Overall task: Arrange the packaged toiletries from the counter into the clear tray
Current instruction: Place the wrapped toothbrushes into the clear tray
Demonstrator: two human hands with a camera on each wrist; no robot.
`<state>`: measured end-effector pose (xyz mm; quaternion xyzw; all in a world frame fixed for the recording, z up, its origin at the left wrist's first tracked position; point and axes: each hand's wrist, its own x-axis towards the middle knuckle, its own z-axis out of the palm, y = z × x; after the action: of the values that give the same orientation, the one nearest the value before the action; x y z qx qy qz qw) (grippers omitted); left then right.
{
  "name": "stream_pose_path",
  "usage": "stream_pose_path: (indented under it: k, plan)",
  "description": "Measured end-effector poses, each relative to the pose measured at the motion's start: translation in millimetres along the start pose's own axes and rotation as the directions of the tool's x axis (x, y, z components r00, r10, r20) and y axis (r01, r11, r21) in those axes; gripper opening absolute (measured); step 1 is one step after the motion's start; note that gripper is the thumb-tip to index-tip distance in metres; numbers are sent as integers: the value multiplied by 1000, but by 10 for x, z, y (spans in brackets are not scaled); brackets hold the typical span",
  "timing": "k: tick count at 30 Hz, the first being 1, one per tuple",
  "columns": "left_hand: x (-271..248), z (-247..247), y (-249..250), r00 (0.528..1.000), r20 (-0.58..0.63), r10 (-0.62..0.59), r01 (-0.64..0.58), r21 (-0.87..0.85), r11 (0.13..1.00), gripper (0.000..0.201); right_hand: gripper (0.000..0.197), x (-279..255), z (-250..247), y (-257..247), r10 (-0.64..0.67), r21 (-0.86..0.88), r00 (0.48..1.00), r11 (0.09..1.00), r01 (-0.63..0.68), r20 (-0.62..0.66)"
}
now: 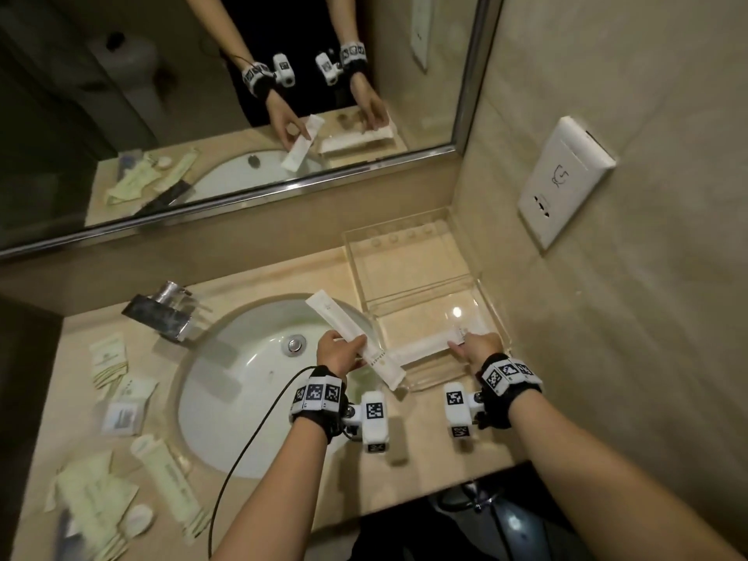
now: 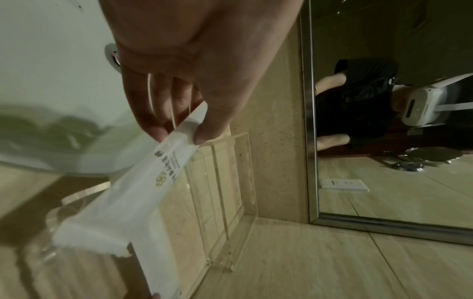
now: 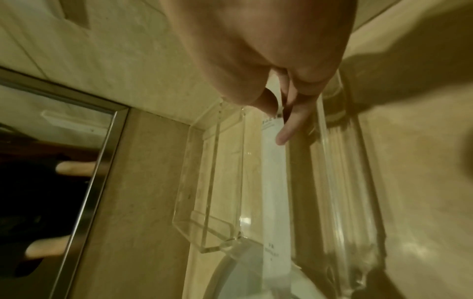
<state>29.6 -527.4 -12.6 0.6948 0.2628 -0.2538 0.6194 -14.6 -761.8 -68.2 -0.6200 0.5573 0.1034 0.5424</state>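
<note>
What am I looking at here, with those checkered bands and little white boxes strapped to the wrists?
This is a person working, not a machine. The white boxes are cameras worn on the wrists. The large picture comes from a head camera looking down at a bathroom counter. The other two pictures each look along one hand. The left hand holds a long white packet over the sink. The right hand touches the end of a second packet, which lies in the near compartment of a clear tray. Whether it pinches that packet is unclear. Pale green packets lie left of the sink, near the tap.
</note>
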Motion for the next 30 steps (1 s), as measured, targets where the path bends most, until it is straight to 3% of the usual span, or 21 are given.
stream_pose_path:
  k: [4, 8, 9, 11, 14, 18, 23, 27, 30]
  plan:
    - [18, 15, -61, 1000, -5, -7, 7, -21, 1000, 23, 34, -59, -3, 73, -23, 17, 999, 1000, 23, -23]
    - [41, -11, -107, 1000, 3, -10, 10, -44, 999, 24, 22, -116, 51, 116, -210, -33, 976, 978, 208, -65]
    - [39, -20, -107, 1000, 3, -10, 10, -57, 998, 24, 20, -129, 68, 110, -309, -123, 951, 945, 304, -27]
    - [52, -39, -110, 1000, 4, -5, 5, -84, 996, 26, 23, -177, 113, 80, -492, -338, 861, 794, 505, 131]
    - [62, -85, -120, 1000, 4, 3, -2, -119, 993, 29, 29, -198, 216, 42, -552, -476, 759, 594, 649, 345]
    - [92, -161, -159, 1000, -6, 11, -12, -131, 991, 35, 26, -172, 270, 70, -497, -569, 750, 493, 658, 436]
    - [130, -188, -181, 1000, -8, 20, -21, -131, 991, 34, 16, -104, 141, 84, -535, -611, 781, 514, 603, 321]
    - [120, -131, -179, 999, 3, 43, -42, -146, 988, 28, 8, -82, 67, 118, -655, -523, 668, 455, 721, 353]
    - [104, -77, -185, 998, 18, 63, -58, -190, 980, 29, 4, -73, 53, 157, -642, -551, 662, 416, 724, 386]
